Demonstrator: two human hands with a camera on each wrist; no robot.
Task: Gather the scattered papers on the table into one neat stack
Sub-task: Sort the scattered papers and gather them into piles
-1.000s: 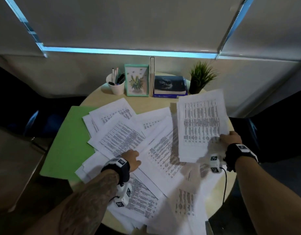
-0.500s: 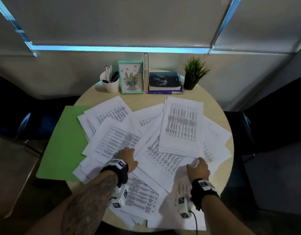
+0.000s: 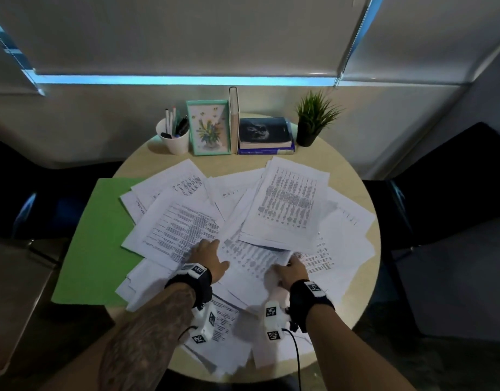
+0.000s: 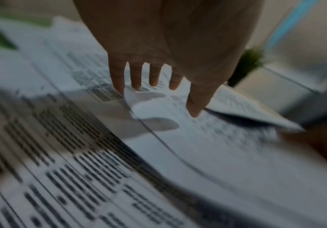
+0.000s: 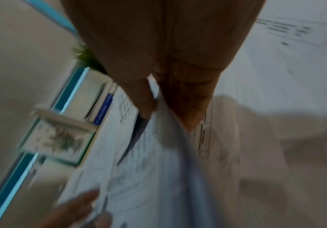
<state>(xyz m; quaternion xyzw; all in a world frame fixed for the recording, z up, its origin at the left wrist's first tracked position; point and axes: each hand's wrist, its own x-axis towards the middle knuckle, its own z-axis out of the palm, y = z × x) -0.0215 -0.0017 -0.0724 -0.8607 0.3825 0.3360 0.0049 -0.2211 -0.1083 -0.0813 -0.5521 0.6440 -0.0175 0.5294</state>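
Printed white papers lie scattered and overlapping across the round table. A small gathered stack rests on them toward the right. My left hand lies flat, fingers straight, on the sheets left of centre; in the left wrist view its fingertips touch the paper. My right hand pinches the near edge of a sheet that lies below the stack; the right wrist view shows that paper caught between thumb and fingers.
A green folder lies under the papers at the left. Along the far edge stand a white pen cup, a framed flower picture, an upright book, stacked books and a potted plant. Dark chairs flank the table.
My right hand set the held stack down on the papers, came back toward me and now pinches a lower sheet's edge. My left hand stayed on the sheets.
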